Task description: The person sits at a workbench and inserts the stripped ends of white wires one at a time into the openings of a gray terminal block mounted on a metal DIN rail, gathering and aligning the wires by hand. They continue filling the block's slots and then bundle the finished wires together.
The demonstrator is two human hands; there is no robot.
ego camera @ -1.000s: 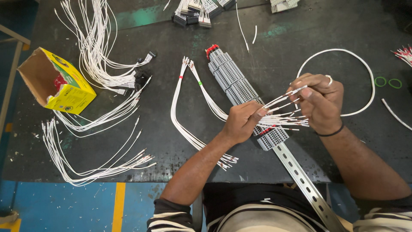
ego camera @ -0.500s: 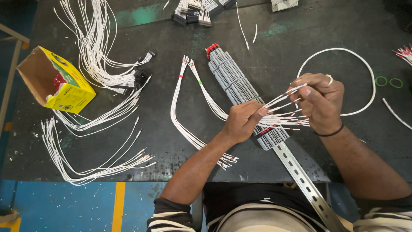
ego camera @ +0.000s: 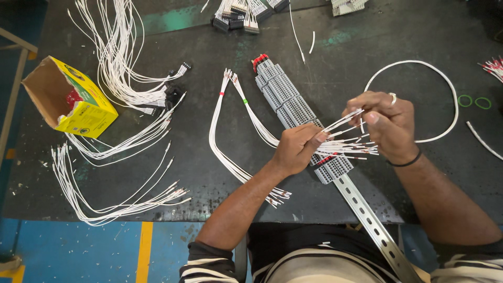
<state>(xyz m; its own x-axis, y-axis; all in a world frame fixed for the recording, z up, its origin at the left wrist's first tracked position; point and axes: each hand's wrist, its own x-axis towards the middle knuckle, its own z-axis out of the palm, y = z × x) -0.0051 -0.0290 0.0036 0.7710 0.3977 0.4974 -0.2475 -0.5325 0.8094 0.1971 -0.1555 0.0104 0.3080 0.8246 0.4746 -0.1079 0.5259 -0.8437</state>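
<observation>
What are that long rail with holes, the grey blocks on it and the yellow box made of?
The rail looks like bare metal: silvery, shiny, with punched slots. The grey blocks seem to be moulded plastic, matt and ribbed. The yellow box looks like printed cardboard, brown and dull inside its open flaps. The white wires held in both hands appear plastic-sheathed.

The left hand [ego camera: 296, 149] is curled into a loose fist, fingertips pinched together. The right hand [ego camera: 387, 126] faces it close by, fingers bent, thumb pressed forward.
</observation>
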